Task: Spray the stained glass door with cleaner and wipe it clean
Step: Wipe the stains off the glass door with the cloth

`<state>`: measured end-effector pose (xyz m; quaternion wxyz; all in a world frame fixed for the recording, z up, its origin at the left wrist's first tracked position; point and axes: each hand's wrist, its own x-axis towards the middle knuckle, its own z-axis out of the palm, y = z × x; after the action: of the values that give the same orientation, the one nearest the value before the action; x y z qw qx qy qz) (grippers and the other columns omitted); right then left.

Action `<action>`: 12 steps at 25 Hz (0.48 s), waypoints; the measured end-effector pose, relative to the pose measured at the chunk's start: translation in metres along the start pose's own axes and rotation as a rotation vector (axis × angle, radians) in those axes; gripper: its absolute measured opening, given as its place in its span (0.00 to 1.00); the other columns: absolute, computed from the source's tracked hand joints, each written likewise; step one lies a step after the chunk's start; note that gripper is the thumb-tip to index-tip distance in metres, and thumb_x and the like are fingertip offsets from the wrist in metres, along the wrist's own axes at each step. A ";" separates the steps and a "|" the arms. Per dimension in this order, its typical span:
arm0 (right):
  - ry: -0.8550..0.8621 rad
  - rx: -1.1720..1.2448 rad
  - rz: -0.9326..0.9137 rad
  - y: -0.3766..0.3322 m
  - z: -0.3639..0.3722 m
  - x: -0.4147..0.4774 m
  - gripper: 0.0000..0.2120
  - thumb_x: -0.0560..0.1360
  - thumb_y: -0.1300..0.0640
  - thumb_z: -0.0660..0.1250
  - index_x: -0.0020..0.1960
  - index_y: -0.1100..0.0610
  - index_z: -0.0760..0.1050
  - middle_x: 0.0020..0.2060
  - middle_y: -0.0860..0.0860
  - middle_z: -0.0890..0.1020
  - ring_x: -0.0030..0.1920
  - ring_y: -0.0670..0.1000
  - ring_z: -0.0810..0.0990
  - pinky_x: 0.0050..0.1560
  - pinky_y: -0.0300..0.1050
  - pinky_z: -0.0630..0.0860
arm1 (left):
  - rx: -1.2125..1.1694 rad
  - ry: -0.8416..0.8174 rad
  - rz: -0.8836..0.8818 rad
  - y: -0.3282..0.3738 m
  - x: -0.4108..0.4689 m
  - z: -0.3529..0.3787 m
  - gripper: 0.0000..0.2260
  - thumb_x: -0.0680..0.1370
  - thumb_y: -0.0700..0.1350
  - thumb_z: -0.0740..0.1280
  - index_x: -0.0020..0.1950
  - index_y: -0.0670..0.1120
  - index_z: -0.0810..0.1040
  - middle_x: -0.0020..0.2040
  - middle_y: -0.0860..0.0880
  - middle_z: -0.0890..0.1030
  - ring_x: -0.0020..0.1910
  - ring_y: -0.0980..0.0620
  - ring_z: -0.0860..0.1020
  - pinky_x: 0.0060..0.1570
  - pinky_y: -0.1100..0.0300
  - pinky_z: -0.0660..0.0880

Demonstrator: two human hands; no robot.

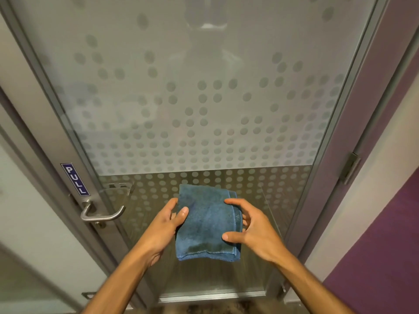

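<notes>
A: Where's the cloth (206, 223)?

B: Folded, blue, held up between both hands in front of the lower part of the glass door (204, 98), below the frosted, dotted band. The left hand (167, 219) pinches its left edge, thumb on top and fingers underneath. The right hand (247, 225) hovers at the right edge, fingers spread and curled, thumb just touching the cloth, not clamped.

A: Any cleaner bottle?

B: None visible. I can't make out stains either.

A: So what's the step?

B: Readying the cloth, I'd judge. Keep the fold flat and thick, get the palm behind it, then wipe in overlapping passes, steering clear of the handle (102, 211) and the PULL sign (74, 179).
</notes>
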<state>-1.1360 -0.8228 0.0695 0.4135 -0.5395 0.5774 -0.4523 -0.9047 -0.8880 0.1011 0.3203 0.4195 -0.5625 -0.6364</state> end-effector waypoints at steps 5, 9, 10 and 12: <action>0.191 -0.467 -0.043 -0.001 0.000 -0.005 0.23 0.65 0.48 0.83 0.58 0.43 0.81 0.44 0.41 0.87 0.44 0.40 0.85 0.48 0.43 0.83 | 0.264 0.048 0.021 -0.008 -0.006 -0.003 0.42 0.70 0.37 0.79 0.72 0.61 0.58 0.53 0.44 0.86 0.50 0.49 0.86 0.50 0.60 0.82; 0.208 -0.659 -0.145 0.009 0.001 -0.006 0.17 0.68 0.41 0.79 0.54 0.42 0.81 0.43 0.40 0.82 0.44 0.43 0.81 0.46 0.45 0.78 | 0.786 0.178 0.178 -0.021 -0.016 0.004 0.29 0.66 0.46 0.81 0.65 0.59 0.77 0.52 0.58 0.83 0.49 0.62 0.81 0.52 0.68 0.78; 0.192 -0.660 -0.158 0.013 0.001 -0.006 0.16 0.68 0.42 0.79 0.53 0.43 0.82 0.45 0.41 0.77 0.46 0.45 0.78 0.47 0.44 0.76 | 0.849 0.224 0.220 -0.025 -0.019 0.006 0.24 0.67 0.47 0.80 0.61 0.58 0.79 0.50 0.60 0.82 0.48 0.64 0.79 0.49 0.69 0.76; 0.124 -0.580 -0.178 0.020 0.001 -0.004 0.15 0.68 0.48 0.81 0.52 0.48 0.82 0.50 0.44 0.71 0.51 0.46 0.75 0.52 0.42 0.74 | 0.909 0.271 0.257 -0.032 -0.024 0.006 0.16 0.69 0.49 0.78 0.55 0.57 0.81 0.48 0.59 0.75 0.46 0.64 0.75 0.44 0.71 0.71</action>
<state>-1.1396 -0.8186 0.0497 0.1651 -0.6546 0.6572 -0.3352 -0.8973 -0.8586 0.0736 0.2510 0.5230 -0.7838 -0.2217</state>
